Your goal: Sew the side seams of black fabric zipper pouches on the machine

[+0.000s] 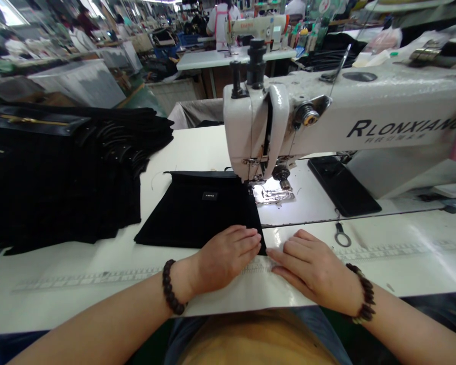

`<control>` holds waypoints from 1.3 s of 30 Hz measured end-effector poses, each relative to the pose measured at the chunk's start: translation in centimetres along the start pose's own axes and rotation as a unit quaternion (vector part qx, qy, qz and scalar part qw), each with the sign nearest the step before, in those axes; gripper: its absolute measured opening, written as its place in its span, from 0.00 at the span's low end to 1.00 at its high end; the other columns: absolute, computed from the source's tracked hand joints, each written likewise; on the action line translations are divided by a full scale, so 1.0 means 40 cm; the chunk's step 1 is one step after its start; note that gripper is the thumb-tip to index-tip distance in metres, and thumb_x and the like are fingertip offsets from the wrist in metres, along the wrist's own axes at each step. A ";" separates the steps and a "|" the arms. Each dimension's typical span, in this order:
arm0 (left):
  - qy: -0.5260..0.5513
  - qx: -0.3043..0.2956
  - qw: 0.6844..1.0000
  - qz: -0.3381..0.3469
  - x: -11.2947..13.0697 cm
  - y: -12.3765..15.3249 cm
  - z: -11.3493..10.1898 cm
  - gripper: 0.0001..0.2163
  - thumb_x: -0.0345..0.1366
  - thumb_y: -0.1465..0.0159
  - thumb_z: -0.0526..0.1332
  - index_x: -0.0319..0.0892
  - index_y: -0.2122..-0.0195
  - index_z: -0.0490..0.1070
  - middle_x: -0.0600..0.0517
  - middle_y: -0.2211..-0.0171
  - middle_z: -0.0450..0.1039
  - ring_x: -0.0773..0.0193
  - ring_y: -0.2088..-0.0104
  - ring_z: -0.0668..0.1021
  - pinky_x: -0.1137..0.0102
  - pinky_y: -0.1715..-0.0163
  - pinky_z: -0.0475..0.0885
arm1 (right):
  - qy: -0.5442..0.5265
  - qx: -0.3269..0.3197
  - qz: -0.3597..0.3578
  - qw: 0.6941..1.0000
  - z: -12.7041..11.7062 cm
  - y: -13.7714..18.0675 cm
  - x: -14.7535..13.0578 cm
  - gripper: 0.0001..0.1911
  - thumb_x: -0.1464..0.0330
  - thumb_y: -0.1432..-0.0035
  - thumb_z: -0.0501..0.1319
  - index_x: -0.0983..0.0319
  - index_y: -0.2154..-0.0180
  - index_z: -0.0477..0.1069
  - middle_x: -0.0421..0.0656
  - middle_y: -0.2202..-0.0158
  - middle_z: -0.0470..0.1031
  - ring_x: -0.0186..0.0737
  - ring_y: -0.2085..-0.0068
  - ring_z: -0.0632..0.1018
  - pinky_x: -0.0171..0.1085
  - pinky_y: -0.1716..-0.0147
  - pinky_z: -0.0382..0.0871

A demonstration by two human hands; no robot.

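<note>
A black fabric panel (182, 218) with a small label lies on the table, its right edge at the presser foot of the white sewing machine (247, 126). My left hand (228, 256) rests flat on the panel's near right corner, fingers stretched out and side by side. Just right of that corner is my right hand (307, 263), its index fingertip touching the panel's edge. The thumb sits a little apart from the index finger, while the other fingers bend slightly. Nothing shows gripped in either hand. Under the machine head, light falls on the metal needle plate (275, 195).
A tall stack of black fabric pieces (61, 177), the top one with a zipper, stands at left. A black phone (344, 185) lies beneath the machine arm, near a ring-shaped phone strap (342, 235). A ruler strip (133, 276) runs along the table front. Other workers sit farther back.
</note>
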State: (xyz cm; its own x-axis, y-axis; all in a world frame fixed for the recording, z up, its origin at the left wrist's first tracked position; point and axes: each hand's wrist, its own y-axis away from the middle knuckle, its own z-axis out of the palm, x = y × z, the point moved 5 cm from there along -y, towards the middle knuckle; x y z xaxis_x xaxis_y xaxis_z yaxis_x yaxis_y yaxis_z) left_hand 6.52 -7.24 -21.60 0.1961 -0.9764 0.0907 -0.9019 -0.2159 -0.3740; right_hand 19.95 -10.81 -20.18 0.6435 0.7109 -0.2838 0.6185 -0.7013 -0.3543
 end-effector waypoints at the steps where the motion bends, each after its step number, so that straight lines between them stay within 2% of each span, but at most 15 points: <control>1: -0.001 0.000 1.000 0.002 0.000 0.000 0.000 0.12 0.25 0.36 0.47 0.31 0.57 0.68 0.44 0.56 0.72 0.57 0.53 0.71 0.61 0.53 0.67 | 0.015 -0.011 -0.005 1.000 0.006 0.000 -0.001 0.11 0.70 0.38 0.50 0.67 0.60 0.68 0.41 0.76 0.65 0.36 0.73 0.66 0.38 0.71 0.56; 4: 0.006 0.000 1.000 0.001 0.001 0.000 -0.003 0.12 0.25 0.36 0.47 0.31 0.58 0.68 0.43 0.57 0.71 0.58 0.54 0.71 0.61 0.53 0.68 | 0.044 -0.044 -0.020 0.998 0.021 -0.001 -0.006 0.11 0.71 0.38 0.50 0.67 0.58 0.67 0.41 0.75 0.66 0.36 0.73 0.67 0.38 0.71 0.56; 9: 0.043 0.026 0.998 -0.041 -0.003 0.001 -0.020 0.11 0.25 0.36 0.48 0.35 0.62 0.69 0.46 0.61 0.72 0.62 0.57 0.72 0.64 0.50 0.67 | 0.061 -0.052 -0.039 0.996 0.024 -0.003 -0.016 0.11 0.73 0.38 0.49 0.68 0.58 0.67 0.42 0.74 0.68 0.36 0.73 0.68 0.39 0.71 0.54; 12: 0.063 0.035 0.997 -0.029 -0.010 0.001 -0.026 0.12 0.26 0.35 0.46 0.34 0.63 0.69 0.46 0.61 0.72 0.63 0.56 0.72 0.65 0.49 0.66 | 0.072 -0.071 -0.032 0.994 0.028 -0.006 -0.015 0.11 0.71 0.38 0.49 0.68 0.58 0.67 0.41 0.75 0.68 0.36 0.74 0.68 0.40 0.72 0.53; 21: 0.075 0.027 0.997 0.009 -0.089 0.004 0.000 0.11 0.25 0.36 0.48 0.31 0.60 0.68 0.45 0.60 0.72 0.59 0.53 0.71 0.62 0.47 0.63 | 0.116 -0.113 -0.005 0.987 0.043 -0.063 0.033 0.11 0.68 0.39 0.52 0.67 0.58 0.68 0.39 0.77 0.70 0.36 0.76 0.69 0.39 0.73 0.51; 27: 0.029 0.031 0.999 0.013 -0.142 -0.014 0.007 0.11 0.23 0.37 0.47 0.32 0.59 0.68 0.45 0.59 0.72 0.60 0.53 0.71 0.63 0.47 0.64 | 0.163 -0.112 -0.003 0.980 0.043 -0.108 0.075 0.12 0.67 0.40 0.54 0.67 0.58 0.69 0.39 0.79 0.69 0.35 0.78 0.68 0.39 0.74 0.50; 31: 0.006 0.002 1.000 0.011 -0.174 -0.027 0.013 0.10 0.25 0.37 0.48 0.32 0.59 0.68 0.46 0.59 0.72 0.61 0.52 0.71 0.65 0.47 0.63 | 0.177 -0.100 0.007 0.979 0.051 -0.126 0.101 0.13 0.69 0.39 0.50 0.67 0.58 0.69 0.38 0.80 0.68 0.34 0.80 0.65 0.38 0.76 0.49; 36: -0.041 -0.111 0.993 -0.031 -0.219 -0.049 0.031 0.09 0.26 0.37 0.52 0.35 0.57 0.67 0.48 0.55 0.70 0.66 0.51 0.69 0.70 0.45 0.60 | 0.172 -0.065 0.033 0.982 0.058 -0.135 0.122 0.14 0.69 0.38 0.48 0.68 0.58 0.69 0.40 0.79 0.68 0.35 0.80 0.65 0.37 0.76 0.50; 39: -0.046 -0.132 0.989 -0.046 -0.243 -0.064 0.033 0.09 0.26 0.38 0.53 0.35 0.57 0.67 0.49 0.54 0.69 0.66 0.51 0.68 0.72 0.46 0.59 | 0.160 -0.051 0.037 0.985 0.057 -0.134 0.123 0.13 0.69 0.39 0.50 0.68 0.60 0.70 0.40 0.79 0.68 0.35 0.79 0.65 0.37 0.76 0.51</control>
State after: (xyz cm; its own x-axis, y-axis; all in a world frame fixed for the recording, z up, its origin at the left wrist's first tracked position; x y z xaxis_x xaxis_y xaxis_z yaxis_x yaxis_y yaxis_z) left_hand 7.45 2.79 -22.73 0.3050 -0.9520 0.0250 -0.9454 -0.3058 -0.1125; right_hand 18.77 -3.43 -21.70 0.7880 0.6157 -0.0041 0.5957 -0.7641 -0.2477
